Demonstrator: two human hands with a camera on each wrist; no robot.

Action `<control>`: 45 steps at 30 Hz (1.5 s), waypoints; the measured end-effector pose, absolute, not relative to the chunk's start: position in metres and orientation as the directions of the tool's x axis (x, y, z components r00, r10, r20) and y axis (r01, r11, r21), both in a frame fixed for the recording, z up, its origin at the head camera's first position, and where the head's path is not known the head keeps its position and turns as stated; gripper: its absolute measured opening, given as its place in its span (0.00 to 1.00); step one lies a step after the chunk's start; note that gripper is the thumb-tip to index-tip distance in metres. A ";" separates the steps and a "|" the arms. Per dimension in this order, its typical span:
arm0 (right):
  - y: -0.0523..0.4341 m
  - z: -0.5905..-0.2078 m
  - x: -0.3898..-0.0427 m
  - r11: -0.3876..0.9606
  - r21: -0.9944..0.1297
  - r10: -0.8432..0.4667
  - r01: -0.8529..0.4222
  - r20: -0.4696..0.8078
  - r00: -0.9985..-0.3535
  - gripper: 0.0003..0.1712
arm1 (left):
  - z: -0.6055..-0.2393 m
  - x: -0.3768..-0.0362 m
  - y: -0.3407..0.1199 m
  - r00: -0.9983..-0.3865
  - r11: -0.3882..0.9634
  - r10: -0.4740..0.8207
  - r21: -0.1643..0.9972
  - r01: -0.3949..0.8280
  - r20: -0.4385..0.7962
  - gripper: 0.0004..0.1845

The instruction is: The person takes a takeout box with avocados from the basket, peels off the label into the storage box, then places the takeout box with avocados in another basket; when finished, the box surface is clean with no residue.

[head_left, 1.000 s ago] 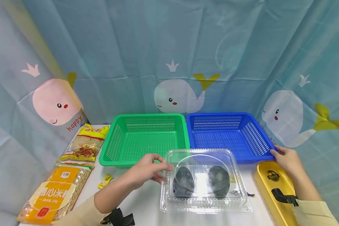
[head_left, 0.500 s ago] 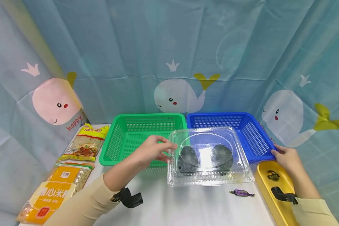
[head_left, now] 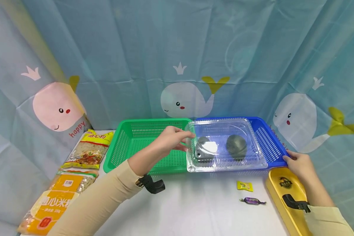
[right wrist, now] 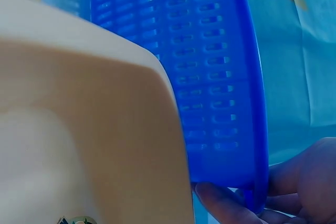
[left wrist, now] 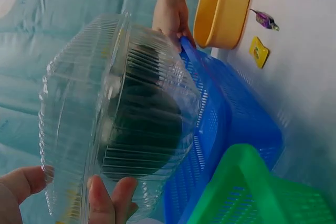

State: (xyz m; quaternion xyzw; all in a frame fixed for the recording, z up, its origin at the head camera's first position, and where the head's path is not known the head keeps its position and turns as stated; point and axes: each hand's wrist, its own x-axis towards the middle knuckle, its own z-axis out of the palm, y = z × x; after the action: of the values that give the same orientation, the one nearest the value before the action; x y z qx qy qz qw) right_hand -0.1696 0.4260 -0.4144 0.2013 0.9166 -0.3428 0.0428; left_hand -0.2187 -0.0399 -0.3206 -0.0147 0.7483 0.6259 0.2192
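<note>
My left hand (head_left: 174,139) pinches the left edge of a clear plastic clamshell box (head_left: 218,131), thumb on one side and fingers on the other. Two dark rounded items (head_left: 236,146) show through its walls. The box is held above the blue basket (head_left: 266,144), overlapping most of it in the head view and tilted in the left wrist view. My right hand (head_left: 301,165) grips the basket's front right corner; in the right wrist view its fingers (right wrist: 223,203) wrap the blue rim.
A green basket (head_left: 127,144) stands left of the blue one. A yellow tray (head_left: 278,193) lies under my right forearm. A yellow packet (head_left: 245,186) and a purple wrapped candy (head_left: 252,201) lie in front. Two food bags (head_left: 87,149) lie at the left.
My left hand has carried the clear box away from me and slightly right, from over the table to above the blue basket, uncovering the yellow packet and purple candy. My right hand stays put.
</note>
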 end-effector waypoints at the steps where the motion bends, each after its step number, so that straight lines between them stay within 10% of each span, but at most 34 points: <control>1: 0.426 -0.414 -0.169 0.684 -0.611 0.338 0.399 -0.219 -0.915 0.35 | -0.320 -0.222 -0.036 -0.904 0.213 0.249 0.930 -0.300 -0.348 0.26; 8: 0.425 -0.410 -0.168 0.688 -0.609 0.334 0.395 -0.218 -0.917 0.35 | -0.324 -0.246 -0.010 -0.914 0.162 0.217 0.936 -0.314 -0.344 0.15; 45: 0.423 -0.413 -0.170 0.719 -0.586 0.325 0.373 -0.191 -0.926 0.33 | -0.386 -0.271 0.105 -0.926 0.354 0.045 0.873 -0.337 -0.375 0.32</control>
State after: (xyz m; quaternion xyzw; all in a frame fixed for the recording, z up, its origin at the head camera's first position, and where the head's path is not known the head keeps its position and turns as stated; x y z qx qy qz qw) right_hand -0.1698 0.4232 -0.4130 0.1885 0.9264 -0.3240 0.0371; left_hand -0.2706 0.1047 -0.3861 -0.0905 0.8051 0.5610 0.1701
